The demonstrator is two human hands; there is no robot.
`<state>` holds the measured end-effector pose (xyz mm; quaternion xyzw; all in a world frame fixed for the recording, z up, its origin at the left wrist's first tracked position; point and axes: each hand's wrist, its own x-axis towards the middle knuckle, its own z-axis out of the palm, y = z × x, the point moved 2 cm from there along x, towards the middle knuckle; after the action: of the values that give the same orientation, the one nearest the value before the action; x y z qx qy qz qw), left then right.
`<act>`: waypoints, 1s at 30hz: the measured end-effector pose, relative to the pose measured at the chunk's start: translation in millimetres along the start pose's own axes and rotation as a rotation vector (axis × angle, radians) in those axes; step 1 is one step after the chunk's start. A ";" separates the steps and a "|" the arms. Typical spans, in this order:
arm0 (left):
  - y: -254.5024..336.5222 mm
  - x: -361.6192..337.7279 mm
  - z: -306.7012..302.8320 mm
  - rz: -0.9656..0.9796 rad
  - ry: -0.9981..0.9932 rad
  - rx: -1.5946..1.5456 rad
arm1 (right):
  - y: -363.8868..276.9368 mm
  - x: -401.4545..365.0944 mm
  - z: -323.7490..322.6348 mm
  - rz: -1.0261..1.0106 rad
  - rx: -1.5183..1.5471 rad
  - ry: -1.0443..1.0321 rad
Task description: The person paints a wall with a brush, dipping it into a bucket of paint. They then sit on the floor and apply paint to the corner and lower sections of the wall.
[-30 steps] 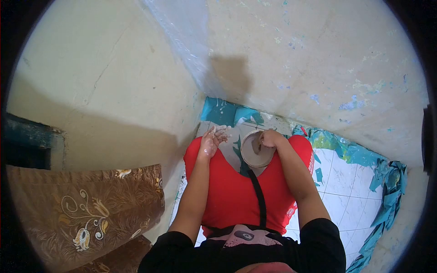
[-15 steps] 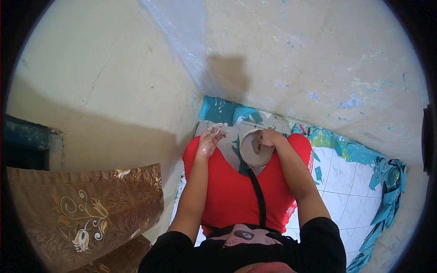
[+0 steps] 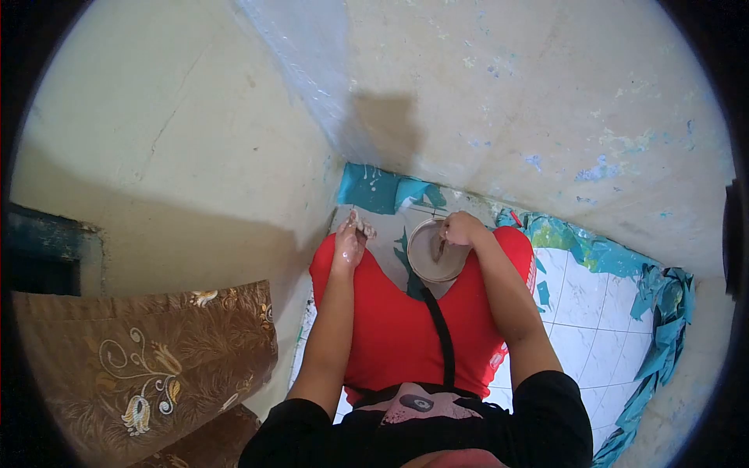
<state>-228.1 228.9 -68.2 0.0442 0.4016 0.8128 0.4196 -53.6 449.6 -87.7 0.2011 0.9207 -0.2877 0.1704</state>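
Observation:
A round bucket (image 3: 431,257) with pale putty-like paste stands on the floor between my red-clad knees. My right hand (image 3: 462,228) sits at its far rim, closed on a small scraper whose blade dips into the paste. My left hand (image 3: 349,240), smeared white, rests over my left knee with fingers close together and pointing at the floor near the wall corner. It holds nothing that I can see.
Two cream walls (image 3: 546,101) meet in a corner straight ahead. Teal plastic sheeting (image 3: 616,265) lies crumpled along the wall base over white floor tiles (image 3: 573,312). A brown patterned cushion (image 3: 148,351) sits at lower left beside a dark frame (image 3: 39,249).
My left hand has turned and drawn its spread fingers together, moving slightly left and up. The right hand stays at the bucket rim. The view has tipped a little.

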 end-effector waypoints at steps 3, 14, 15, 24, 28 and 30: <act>-0.1 -1.2 12.5 -0.017 0.144 0.092 | -9.7 -9.5 -12.6 0.058 0.059 0.007; -0.7 2.4 1.3 0.059 0.058 0.011 | -15.8 -23.0 -27.1 0.121 0.410 -0.092; 0.1 3.6 4.3 0.066 0.053 0.010 | -15.1 -23.3 -29.2 0.098 0.390 -0.099; -1.6 -0.2 -3.8 0.087 -0.048 0.047 | -14.5 -26.6 -38.8 -0.023 0.302 0.191; -1.9 2.0 -9.7 0.052 -0.015 -0.054 | -38.9 -53.2 -70.0 0.082 0.411 0.187; -1.1 3.7 -10.1 0.090 -0.006 -0.077 | -35.1 -62.2 -75.6 0.050 0.549 0.243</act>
<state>-234.0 225.6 -76.7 0.0486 0.3664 0.8456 0.3853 -31.5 451.4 13.9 0.2953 0.8169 -0.4954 0.0053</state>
